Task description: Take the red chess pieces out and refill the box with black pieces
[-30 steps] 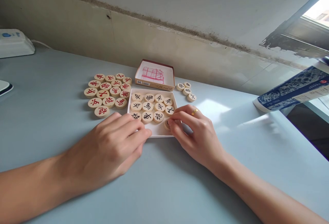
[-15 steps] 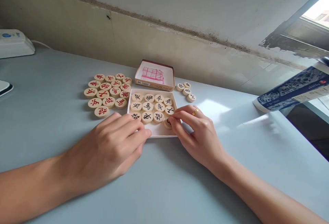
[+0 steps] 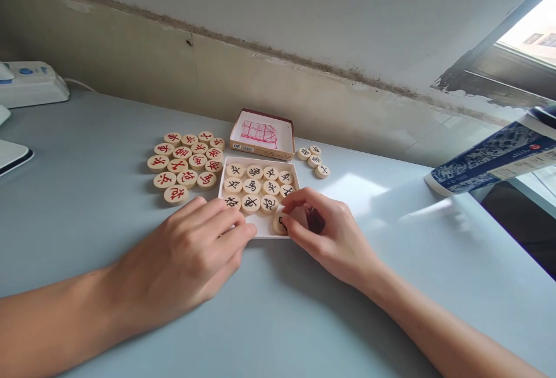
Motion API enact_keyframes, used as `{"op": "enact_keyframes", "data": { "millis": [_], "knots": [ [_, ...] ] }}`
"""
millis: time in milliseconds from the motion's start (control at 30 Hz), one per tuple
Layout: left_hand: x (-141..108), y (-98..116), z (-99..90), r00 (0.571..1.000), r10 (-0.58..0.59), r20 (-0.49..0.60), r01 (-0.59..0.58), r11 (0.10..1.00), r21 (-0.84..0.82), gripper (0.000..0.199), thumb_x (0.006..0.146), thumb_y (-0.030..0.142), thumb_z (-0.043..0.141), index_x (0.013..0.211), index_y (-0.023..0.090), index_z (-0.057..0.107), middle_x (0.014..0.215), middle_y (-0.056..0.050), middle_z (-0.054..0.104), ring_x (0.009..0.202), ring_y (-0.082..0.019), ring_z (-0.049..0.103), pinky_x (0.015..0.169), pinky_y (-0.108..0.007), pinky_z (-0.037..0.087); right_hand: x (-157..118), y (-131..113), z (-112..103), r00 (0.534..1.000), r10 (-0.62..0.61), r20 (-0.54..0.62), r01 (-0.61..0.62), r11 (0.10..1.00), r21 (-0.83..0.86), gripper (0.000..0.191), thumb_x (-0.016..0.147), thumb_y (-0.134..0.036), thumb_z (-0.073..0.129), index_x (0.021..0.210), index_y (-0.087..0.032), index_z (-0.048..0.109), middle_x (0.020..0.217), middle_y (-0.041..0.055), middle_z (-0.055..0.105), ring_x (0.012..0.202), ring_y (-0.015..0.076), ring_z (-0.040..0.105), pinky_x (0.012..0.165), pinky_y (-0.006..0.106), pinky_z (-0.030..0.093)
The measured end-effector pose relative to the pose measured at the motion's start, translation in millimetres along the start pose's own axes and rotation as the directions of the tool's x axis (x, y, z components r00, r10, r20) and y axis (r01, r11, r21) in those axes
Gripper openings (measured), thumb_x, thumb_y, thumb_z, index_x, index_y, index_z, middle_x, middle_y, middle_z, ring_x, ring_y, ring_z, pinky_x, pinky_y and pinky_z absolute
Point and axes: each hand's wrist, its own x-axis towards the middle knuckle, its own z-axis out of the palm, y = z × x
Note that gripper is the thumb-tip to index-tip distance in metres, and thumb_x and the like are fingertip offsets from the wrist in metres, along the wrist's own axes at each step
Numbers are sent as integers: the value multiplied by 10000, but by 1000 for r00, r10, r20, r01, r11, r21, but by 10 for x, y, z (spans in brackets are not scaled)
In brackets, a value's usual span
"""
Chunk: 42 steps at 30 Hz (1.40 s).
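A shallow white box lies in front of me with rows of round Chinese chess pieces inside, their characters black. My left hand is closed at the box's near left corner, its thumb and fingers pinching the rim. At the near right corner, my right hand pinches one black-marked Chinese chess piece, partly covered by the fingers. That piece sits low in the box, nearer me than the rows.
Red-marked pieces are grouped left of the box. Behind it stands the upturned box lid. Several black-marked pieces lie to the right. A blue patterned cylinder leans at far right; a white power strip is at far left.
My right hand has brought the pinched piece slightly towards me and left, away from the third row. My left hand stays at the box rim. The view has shifted a little.
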Motion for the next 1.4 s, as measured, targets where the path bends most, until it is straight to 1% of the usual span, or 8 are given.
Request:
{"op": "enact_keyframes", "data": {
  "millis": [167,333,567,767,933,1167,1267,1400],
  "knots": [
    [13,-1,2,1000,1,0,-1,1000,-3,225,1011,31,477,1053,139,671,920,-42,656,839,-225,594,759,-393,386,-5,-21,-24,1000,16,22,-15,999,-30,26,892,-196,607,884,-211,628,587,-102,418,551,93,377,534,237,345],
    [23,3,-6,1000,13,0,-13,999,32,237,1009,33,468,1044,132,680,910,-49,657,828,-232,595,746,-396,391,-34,9,-6,984,-172,39,176,957,-232,99,950,-230,600,979,-183,682,591,-78,490,619,122,488,637,262,422],
    [14,-1,-12,1000,10,-9,-10,999,39,276,998,11,458,1122,116,682,971,-70,698,864,-239,637,712,-392,411,-110,39,65,847,-532,-27,426,708,-563,140,1011,-215,585,919,-157,673,724,23,680,654,171,519,614,305,472],
    [16,4,-22,1000,19,6,-19,999,39,293,985,-4,454,1126,109,685,968,-78,699,852,-241,643,705,-395,422,-109,46,61,832,-554,29,470,677,-566,117,986,-212,602,958,-151,698,898,92,709,764,207,607,693,360,552],
    [24,-1,-19,1000,18,0,-18,1000,21,262,1001,4,474,1114,107,687,958,-69,692,832,-238,627,695,-398,413,-130,35,48,806,-590,57,519,656,-548,175,940,-77,537,968,-155,692,937,86,699,771,177,630,696,342,557],
    [21,13,-17,1000,2,-8,-2,1000,28,236,1038,52,479,1173,109,663,1025,-82,705,901,-255,645,731,-405,424,-199,16,39,723,-690,-18,613,654,-443,251,977,-8,547,1131,-163,670,1062,95,693,967,149,712,811,268,622],
    [25,61,-69,998,41,-43,-37,995,88,234,1050,92,487,1240,90,625,1093,-108,714,975,-284,640,772,-420,434,-256,-27,44,686,-727,32,680,625,-382,218,1028,-50,544,1160,-169,670,1058,84,707,981,128,730,840,213,641],
    [49,109,-142,993,75,-95,-89,985,-145,191,1035,97,520,1212,125,588,1033,-82,711,960,-239,650,816,-378,495,-303,-76,12,658,-751,57,730,619,-290,182,1039,-71,561,1138,-152,690,1052,83,730,1018,137,749,918,225,657]
  ]
}}
